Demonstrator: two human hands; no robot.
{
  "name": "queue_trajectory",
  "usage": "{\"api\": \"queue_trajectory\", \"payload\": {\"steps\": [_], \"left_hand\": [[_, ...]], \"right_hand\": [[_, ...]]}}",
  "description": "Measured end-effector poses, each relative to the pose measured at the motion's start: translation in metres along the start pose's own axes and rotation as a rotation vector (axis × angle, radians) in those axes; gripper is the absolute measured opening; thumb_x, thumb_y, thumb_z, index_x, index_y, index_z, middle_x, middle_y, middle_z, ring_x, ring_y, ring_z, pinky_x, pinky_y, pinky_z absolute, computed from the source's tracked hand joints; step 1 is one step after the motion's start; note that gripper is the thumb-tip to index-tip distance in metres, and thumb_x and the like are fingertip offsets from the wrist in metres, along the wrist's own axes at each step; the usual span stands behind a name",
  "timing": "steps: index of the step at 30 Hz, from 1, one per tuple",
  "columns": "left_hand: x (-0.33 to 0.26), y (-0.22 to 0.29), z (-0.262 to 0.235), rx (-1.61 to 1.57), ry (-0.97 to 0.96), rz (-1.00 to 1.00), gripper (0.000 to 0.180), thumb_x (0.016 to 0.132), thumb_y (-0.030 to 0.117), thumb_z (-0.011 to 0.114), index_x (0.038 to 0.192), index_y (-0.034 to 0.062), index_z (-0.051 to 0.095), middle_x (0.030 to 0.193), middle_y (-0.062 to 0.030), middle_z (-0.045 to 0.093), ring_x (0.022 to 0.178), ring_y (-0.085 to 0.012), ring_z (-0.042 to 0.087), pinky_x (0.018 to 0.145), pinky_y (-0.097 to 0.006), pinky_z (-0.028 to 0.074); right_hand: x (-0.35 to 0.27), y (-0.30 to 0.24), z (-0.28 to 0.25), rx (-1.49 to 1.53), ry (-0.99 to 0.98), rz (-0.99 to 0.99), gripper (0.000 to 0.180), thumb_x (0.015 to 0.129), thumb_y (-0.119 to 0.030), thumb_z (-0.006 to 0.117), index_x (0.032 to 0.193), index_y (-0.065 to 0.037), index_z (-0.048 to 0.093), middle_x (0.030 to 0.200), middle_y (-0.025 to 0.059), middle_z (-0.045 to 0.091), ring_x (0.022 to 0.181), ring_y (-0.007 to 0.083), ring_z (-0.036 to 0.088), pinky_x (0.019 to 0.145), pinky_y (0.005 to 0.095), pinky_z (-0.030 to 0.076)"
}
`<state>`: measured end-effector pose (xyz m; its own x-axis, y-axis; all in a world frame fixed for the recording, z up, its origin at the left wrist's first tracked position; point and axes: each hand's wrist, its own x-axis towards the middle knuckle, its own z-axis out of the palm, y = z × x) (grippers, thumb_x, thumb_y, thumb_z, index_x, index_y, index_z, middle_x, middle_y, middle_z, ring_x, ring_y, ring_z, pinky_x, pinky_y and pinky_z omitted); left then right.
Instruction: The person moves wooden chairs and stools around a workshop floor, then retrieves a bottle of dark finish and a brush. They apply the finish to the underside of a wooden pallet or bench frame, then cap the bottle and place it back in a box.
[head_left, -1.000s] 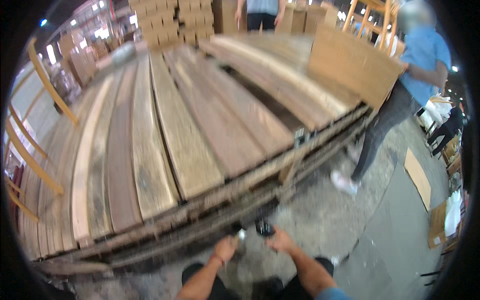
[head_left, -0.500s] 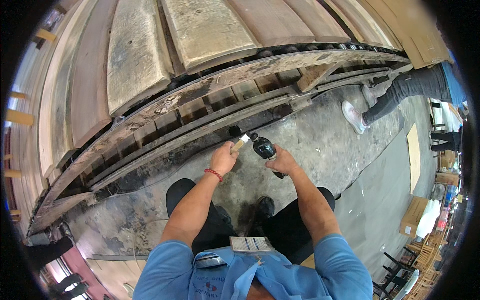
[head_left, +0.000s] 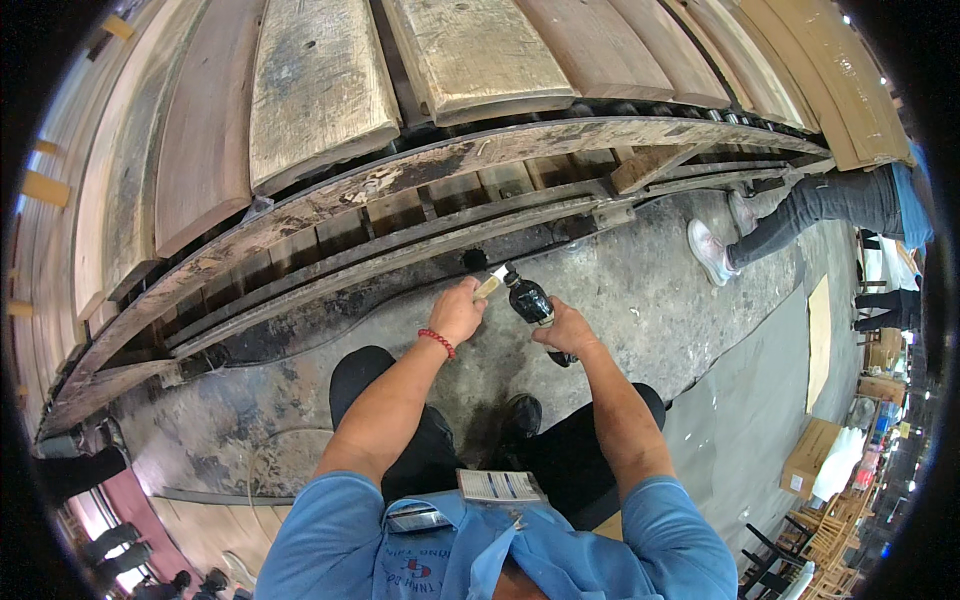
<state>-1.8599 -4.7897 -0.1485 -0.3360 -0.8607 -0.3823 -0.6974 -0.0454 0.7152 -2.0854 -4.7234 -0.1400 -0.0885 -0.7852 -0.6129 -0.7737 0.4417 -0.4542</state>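
Bottle sits clenched in the right hand, left hand pinching a small brush at its mouth; keep the bottle steady and dip slowly.

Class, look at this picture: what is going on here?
A person in a blue shirt stands at a rack of long wooden planks. The right hand holds a dark bottle, tilted toward the left hand, which pinches a small pale piece at the bottle's mouth. Another person's legs show at the right.
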Motion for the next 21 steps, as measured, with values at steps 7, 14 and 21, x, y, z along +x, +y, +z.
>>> {"api": "queue_trajectory", "payload": {"steps": [7, 14, 21], "left_hand": [[0.001, 0.0, 0.003, 0.018, -0.006, 0.042, 0.033, 0.083, 0.02, 0.064, 0.11, 0.0022, 0.057, 0.1, -0.0213, 0.065, 0.094, -0.0385, 0.061, 0.081, -0.047, 0.047], [0.003, -0.002, 0.008, 0.022, 0.016, 0.045, 0.031, 0.083, 0.019, 0.064, 0.108, 0.0023, 0.057, 0.1, -0.0208, 0.065, 0.094, -0.0386, 0.061, 0.081, -0.046, 0.047], [0.005, -0.005, 0.011, 0.032, 0.043, 0.077, 0.03, 0.083, 0.017, 0.063, 0.109, 0.0028, 0.056, 0.104, -0.02, 0.064, 0.095, -0.0378, 0.061, 0.082, -0.045, 0.047]], "right_hand": [[-0.001, 0.002, 0.0, 0.056, 0.033, -0.015, 0.059, 0.061, -0.024, 0.073, 0.112, 0.0, 0.054, 0.092, 0.0232, 0.065, 0.09, 0.0365, 0.064, 0.083, 0.0398, 0.05], [0.0, 0.001, -0.005, 0.064, -0.028, -0.003, 0.069, 0.062, -0.027, 0.075, 0.121, 0.0, 0.051, 0.101, 0.0247, 0.064, 0.098, 0.0375, 0.062, 0.086, 0.0392, 0.049], [0.002, 0.003, -0.005, 0.052, -0.024, 0.002, 0.071, 0.062, -0.028, 0.075, 0.123, 0.001, 0.05, 0.104, 0.0244, 0.064, 0.102, 0.0364, 0.062, 0.089, 0.0387, 0.048]]}}
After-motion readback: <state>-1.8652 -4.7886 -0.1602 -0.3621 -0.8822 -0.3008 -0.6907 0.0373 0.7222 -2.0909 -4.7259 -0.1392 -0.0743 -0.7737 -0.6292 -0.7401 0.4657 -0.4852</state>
